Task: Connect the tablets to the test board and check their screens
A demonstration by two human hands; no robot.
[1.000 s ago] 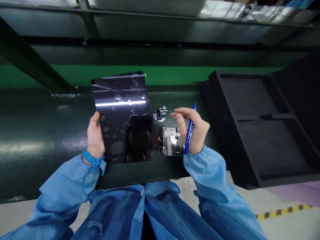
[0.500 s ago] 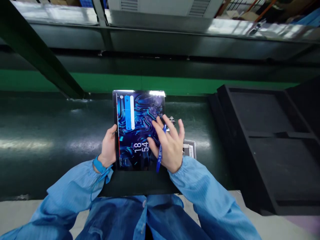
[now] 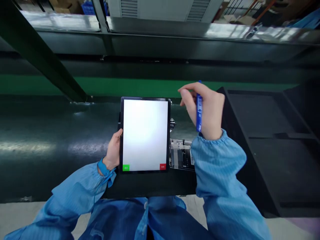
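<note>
My left hand (image 3: 113,150) grips the lower left edge of a black-framed tablet (image 3: 145,135), which stands tilted up above the bench. Its screen shows a white page with a green button (image 3: 126,167) and a red button (image 3: 162,166) along the bottom. My right hand (image 3: 203,110) is raised to the right of the tablet, holding a blue marker pen (image 3: 199,111) upright in its fingers. Below that hand lies a circuit board assembly (image 3: 181,155), partly covered by my right sleeve. A small metal fixture (image 3: 172,124) is mostly hidden behind the tablet's right edge.
A dark green workbench (image 3: 62,133) runs across the view, with a green-painted band behind it. A black compartmented foam tray (image 3: 272,140) stands at the right. A blue wrist strap (image 3: 103,167) circles my left wrist, and both my sleeves are blue.
The tablet screen has gone from a dark blue wallpaper with a clock to a white page with buttons. My right hand has lifted off the tablet and moved up and right.
</note>
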